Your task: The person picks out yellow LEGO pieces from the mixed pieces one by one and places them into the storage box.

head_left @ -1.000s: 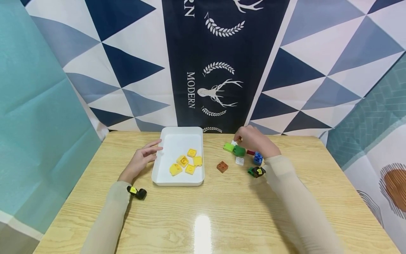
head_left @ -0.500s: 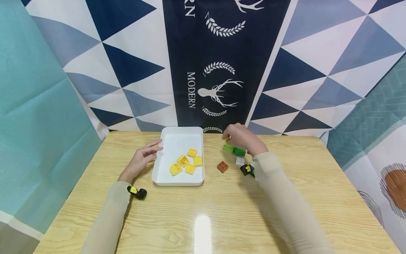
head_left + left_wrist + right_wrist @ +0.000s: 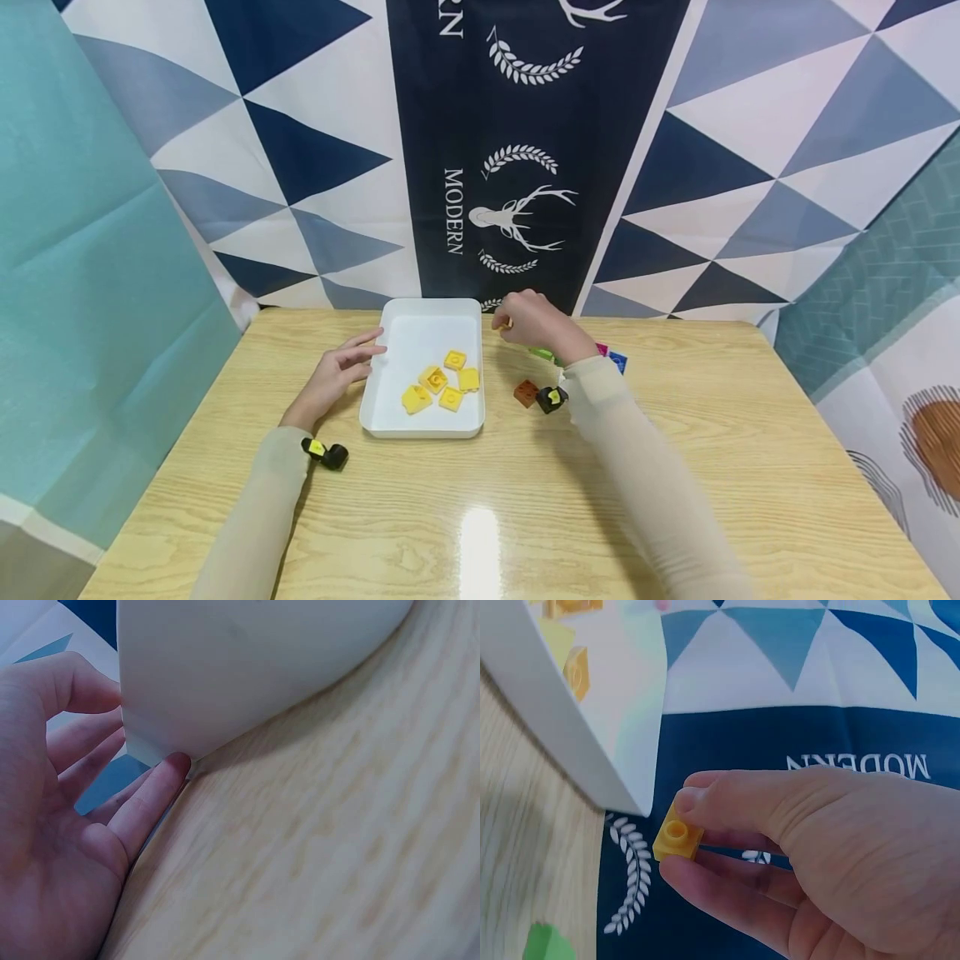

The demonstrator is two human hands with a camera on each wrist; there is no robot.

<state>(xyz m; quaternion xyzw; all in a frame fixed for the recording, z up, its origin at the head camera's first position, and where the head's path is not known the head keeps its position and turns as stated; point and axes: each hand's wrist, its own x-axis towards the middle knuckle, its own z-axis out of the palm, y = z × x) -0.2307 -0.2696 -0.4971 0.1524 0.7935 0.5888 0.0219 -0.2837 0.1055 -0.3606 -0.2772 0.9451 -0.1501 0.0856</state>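
Observation:
My right hand [image 3: 534,320] is just right of the white tray's [image 3: 422,434] far corner. Its thumb and fingers pinch a small yellow toy brick [image 3: 676,834], which shows a round stud in the right wrist view. My left hand [image 3: 330,379] lies at the tray's left side, and in the left wrist view its fingertips [image 3: 178,763] touch the outer wall. Several yellow bricks [image 3: 433,379] lie inside the tray, toward its near right part.
A brown brick [image 3: 526,392] lies right of the tray, close to the black right wrist camera [image 3: 551,399]. Partly behind the right forearm are a light green brick [image 3: 542,353], a pink piece [image 3: 602,348] and a blue brick [image 3: 618,361]. A patterned cloth hangs behind the table.
My right hand has moved left from the coloured bricks toward the tray, carrying the yellow brick. The left hand stays at the tray's side.

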